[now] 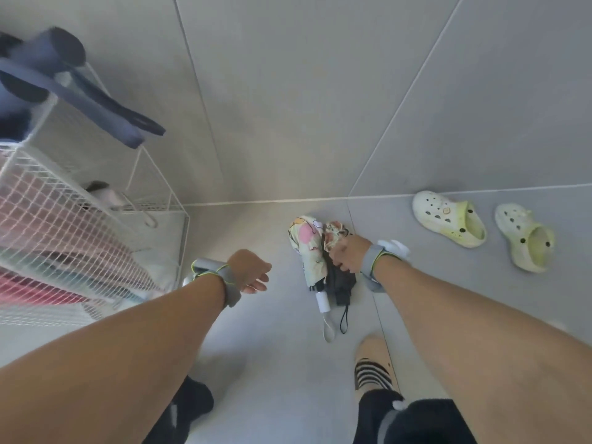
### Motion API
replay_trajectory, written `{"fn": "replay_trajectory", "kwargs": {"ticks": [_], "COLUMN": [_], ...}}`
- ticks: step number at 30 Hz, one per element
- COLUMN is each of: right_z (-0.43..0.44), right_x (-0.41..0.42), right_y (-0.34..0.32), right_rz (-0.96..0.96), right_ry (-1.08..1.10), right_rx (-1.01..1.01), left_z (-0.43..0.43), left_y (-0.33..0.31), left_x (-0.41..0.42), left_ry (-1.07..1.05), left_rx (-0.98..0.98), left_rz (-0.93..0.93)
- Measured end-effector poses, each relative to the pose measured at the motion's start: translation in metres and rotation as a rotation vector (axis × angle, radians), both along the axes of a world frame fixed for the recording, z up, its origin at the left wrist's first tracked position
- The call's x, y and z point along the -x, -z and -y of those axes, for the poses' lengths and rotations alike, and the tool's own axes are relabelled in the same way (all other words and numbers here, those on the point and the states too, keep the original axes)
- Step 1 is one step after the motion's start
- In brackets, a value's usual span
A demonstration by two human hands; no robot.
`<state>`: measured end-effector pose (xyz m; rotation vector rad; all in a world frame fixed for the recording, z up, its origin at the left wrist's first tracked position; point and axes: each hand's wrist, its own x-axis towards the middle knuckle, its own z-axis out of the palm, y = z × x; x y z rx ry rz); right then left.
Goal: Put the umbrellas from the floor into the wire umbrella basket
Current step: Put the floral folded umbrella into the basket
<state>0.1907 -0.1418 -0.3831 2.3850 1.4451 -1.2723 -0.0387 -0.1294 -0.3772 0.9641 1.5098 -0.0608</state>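
Observation:
Two folded umbrellas lie side by side on the grey floor: a pale patterned umbrella (307,251) with a white handle, and a dark umbrella (342,283) with a floral top and black strap. My right hand (347,253) is down on the dark umbrella, fingers curled around its middle. My left hand (251,270) hovers above the floor to the left, fingers loosely apart and holding nothing. The white wire umbrella basket (96,225) stands at the left against the wall, with a navy umbrella (80,91) sticking out of its top.
A pair of pale yellow clogs (480,229) sits on the floor at the right by the wall. My striped slipper (374,370) is just below the umbrellas. Pink and red items show through the basket's mesh.

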Motion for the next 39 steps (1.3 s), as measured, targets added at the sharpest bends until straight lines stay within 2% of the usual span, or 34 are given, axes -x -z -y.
{"fn": "replay_trajectory", "kwargs": {"ticks": [5, 11, 16, 20, 24, 29, 34, 37, 39], "right_z": [0.002, 0.004, -0.009, -0.018, -0.023, -0.019, -0.026, -0.028, -0.032], "right_x": [-0.014, -0.013, -0.006, 0.001, 0.008, 0.022, 0.027, 0.031, 0.036], "right_y": [0.038, 0.088, 0.132, 0.162, 0.181, 0.191, 0.191, 0.180, 0.174], "right_rz": [0.012, 0.058, 0.152, 0.214, 0.201, 0.358, 0.228, 0.282, 0.249], "right_ry": [0.032, -0.149, -0.213, -0.086, 0.104, 0.131, 0.168, 0.190, 0.181], "right_rx": [0.078, 0.156, 0.163, 0.164, 0.136, 0.083, 0.109, 0.143, 0.123], "left_z": [-0.007, -0.002, -0.010, -0.018, -0.029, -0.038, -0.041, -0.041, -0.042], "left_y": [0.033, 0.076, 0.100, 0.119, 0.133, 0.146, 0.147, 0.140, 0.132], "left_x": [-0.024, -0.048, -0.064, -0.075, -0.073, -0.065, -0.062, -0.062, -0.060], "left_ry": [-0.101, -0.140, -0.187, -0.222, -0.264, -0.311, -0.343, -0.343, -0.323], "left_rx": [0.066, 0.133, 0.184, 0.107, 0.112, 0.123, 0.133, 0.126, 0.106], "left_rz": [0.035, 0.040, 0.095, 0.073, 0.069, 0.051, 0.060, 0.060, 0.062]}}
